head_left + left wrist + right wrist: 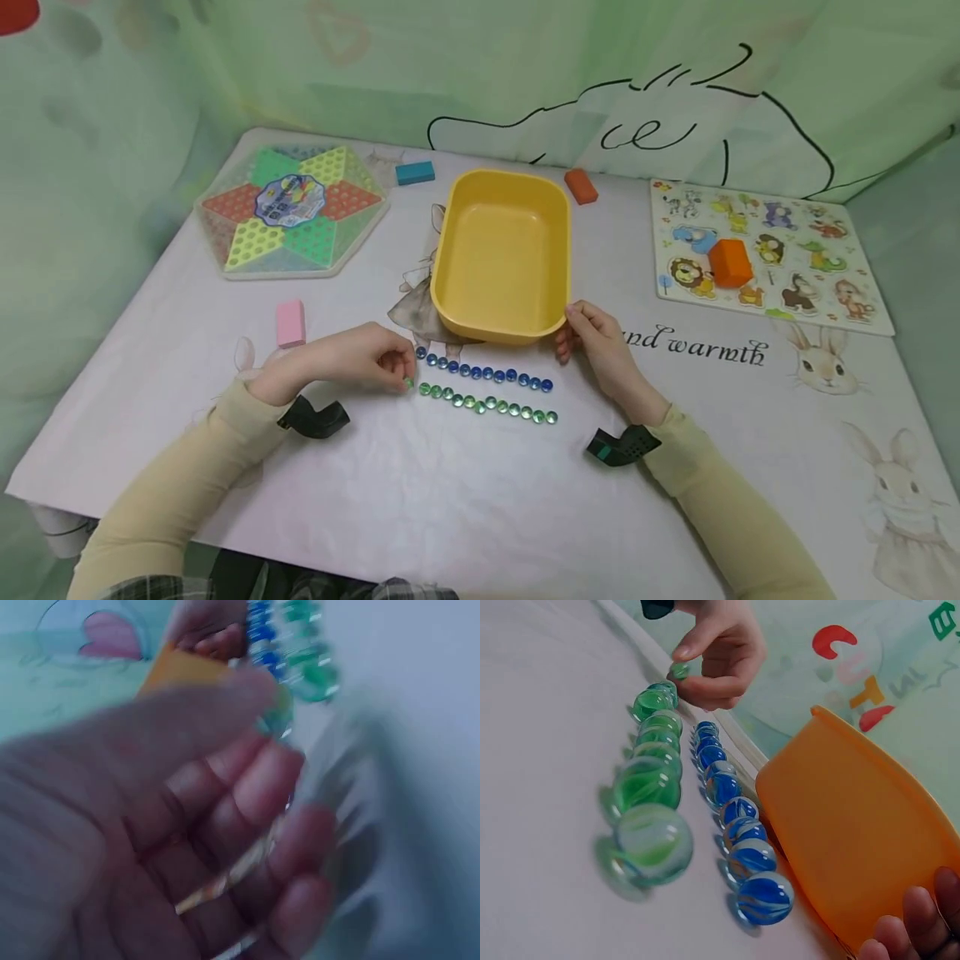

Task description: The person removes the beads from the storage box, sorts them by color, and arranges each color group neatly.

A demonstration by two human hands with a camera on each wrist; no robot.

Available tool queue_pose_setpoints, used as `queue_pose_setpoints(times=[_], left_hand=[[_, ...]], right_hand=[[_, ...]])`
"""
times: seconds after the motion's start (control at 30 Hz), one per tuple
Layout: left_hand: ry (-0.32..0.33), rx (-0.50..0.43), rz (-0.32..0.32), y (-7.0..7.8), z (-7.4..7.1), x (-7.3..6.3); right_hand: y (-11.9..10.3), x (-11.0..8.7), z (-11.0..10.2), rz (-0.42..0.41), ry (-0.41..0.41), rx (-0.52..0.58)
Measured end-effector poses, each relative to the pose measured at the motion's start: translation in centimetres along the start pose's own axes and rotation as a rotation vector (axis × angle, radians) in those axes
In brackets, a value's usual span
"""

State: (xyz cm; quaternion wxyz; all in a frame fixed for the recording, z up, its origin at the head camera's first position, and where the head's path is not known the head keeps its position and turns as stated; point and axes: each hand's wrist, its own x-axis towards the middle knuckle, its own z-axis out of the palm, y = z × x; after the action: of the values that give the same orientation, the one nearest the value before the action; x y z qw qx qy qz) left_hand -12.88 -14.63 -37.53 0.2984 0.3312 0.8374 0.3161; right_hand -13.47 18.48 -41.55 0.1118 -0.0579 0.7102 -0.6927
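Note:
Between thumb and fingertip my left hand point(371, 358) pinches a green marble point(679, 670), just off the left end of a row of green marbles point(480, 407). Behind that row runs a second row of blue marbles point(487, 373), roughly parallel to it. A yellow plastic tub point(501, 333) stands beyond both rows, with no marbles visible inside. My right hand point(600, 346) is at the tub's near right corner, its thumb and forefinger at the rim. In the right wrist view, curled fingers point(922, 919) show beside the tub wall. The left wrist view is blurred.
A hexagonal Chinese checkers board point(292, 212) lies at the back left, a wooden animal puzzle point(765, 258) at the right with an orange block point(730, 263) on it. Pink point(290, 323), blue point(415, 172) and red-orange point(581, 186) blocks lie around the tub.

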Motion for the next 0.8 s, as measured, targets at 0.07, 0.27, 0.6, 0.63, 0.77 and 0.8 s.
queue_pose_setpoints(times=[0.07, 0.27, 0.6, 0.63, 0.77, 0.8], left_hand=[[0.013, 0.045, -0.02, 0.1, 0.4, 0.2], [0.05, 0.089, -0.058, 0.3, 0.9, 0.6], [0.064, 0.094, -0.077, 0.6, 1.1, 0.5], [0.067, 0.089, -0.08, 0.6, 1.1, 0.5], [0.083, 0.068, -0.083, 0.6, 1.2, 0.4], [0.091, 0.057, -0.082, 0.6, 1.2, 0.4]], right_hand=[[0.0, 0.1, 0.0, 0.0, 0.0, -0.003], [-0.1, 0.0, -0.1, 0.008, 0.0, -0.008], [-0.2, -0.1, -0.1, 0.006, -0.004, 0.003], [-0.2, -0.1, -0.1, 0.005, -0.007, 0.004], [-0.1, -0.1, -0.2, 0.01, -0.006, 0.012], [-0.1, -0.1, -0.2, 0.011, -0.002, 0.012]])
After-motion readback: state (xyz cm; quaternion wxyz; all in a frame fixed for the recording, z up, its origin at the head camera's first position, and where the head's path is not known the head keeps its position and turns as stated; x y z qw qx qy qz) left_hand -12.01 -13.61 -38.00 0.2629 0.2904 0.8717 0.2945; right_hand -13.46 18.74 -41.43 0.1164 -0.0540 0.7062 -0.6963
